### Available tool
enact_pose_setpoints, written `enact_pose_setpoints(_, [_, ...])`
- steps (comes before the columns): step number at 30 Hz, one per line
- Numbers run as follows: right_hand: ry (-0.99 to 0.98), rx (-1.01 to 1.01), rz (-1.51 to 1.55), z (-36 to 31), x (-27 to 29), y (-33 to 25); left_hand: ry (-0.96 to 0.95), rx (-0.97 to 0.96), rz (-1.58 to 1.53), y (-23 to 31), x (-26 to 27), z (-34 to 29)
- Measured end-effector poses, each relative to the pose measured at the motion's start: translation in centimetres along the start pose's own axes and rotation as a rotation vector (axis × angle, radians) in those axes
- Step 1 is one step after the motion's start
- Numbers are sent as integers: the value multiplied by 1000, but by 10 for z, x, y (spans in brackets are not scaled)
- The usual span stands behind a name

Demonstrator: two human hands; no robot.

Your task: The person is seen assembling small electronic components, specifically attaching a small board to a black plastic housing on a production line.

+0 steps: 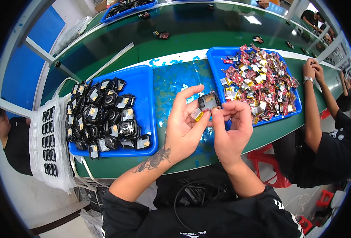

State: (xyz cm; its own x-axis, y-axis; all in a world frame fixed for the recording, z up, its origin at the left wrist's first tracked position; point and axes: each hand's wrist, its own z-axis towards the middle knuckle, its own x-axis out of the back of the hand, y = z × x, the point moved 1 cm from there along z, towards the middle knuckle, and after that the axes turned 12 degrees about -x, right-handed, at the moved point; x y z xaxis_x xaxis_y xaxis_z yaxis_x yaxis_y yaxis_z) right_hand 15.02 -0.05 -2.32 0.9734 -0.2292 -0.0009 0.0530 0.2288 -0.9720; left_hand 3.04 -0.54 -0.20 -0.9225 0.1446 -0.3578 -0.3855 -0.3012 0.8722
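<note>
Over the bench, in front of my chest, my left hand [181, 137] is closed around a small black watch case [208, 100], its index finger raised. A small silver battery with yellow tape [197, 115] lies against the left thumb, beside the case's lower edge. My right hand [234, 133] pinches at the same lower edge with thumb and fingertips; what exactly lies between them is too small to tell. To the left, a blue tray [147, 91] holds many black watch cases [93, 113]. At the right, another blue tray [216, 59] is heaped with red circuit boards and silver batteries [258, 81].
Blue film scraps [179, 79] cover the bench between the trays. Behind runs a green conveyor belt [191, 31] with scattered parts. White packing [52, 158] with rows of black cases stands at left. A co-worker's arms [314, 103] rest at right, near a red stool [266, 166].
</note>
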Motion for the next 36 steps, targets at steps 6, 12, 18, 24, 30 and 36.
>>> enact_pose_setpoints(6, [-212,-232,215,10,11,-18,0,25,-64,2,0,-1])
enact_pose_setpoints(12, [-248,49,-261,20,21,-19,-20,73,-12,2,1,0])
enact_pose_setpoints(18, [-310,-71,-200,18,4,-12,64,73,-48,1,10,0])
enact_pose_setpoints(24, [-556,-53,-195,107,-20,-41,96,-17,270,0,4,0])
enact_pose_setpoints(30, [-541,-254,-610,247,-115,49,-35,-365,577,-9,0,-6])
enact_pose_setpoints(36, [-545,-116,-941,246,-125,59,-4,-538,749,-5,0,-8])
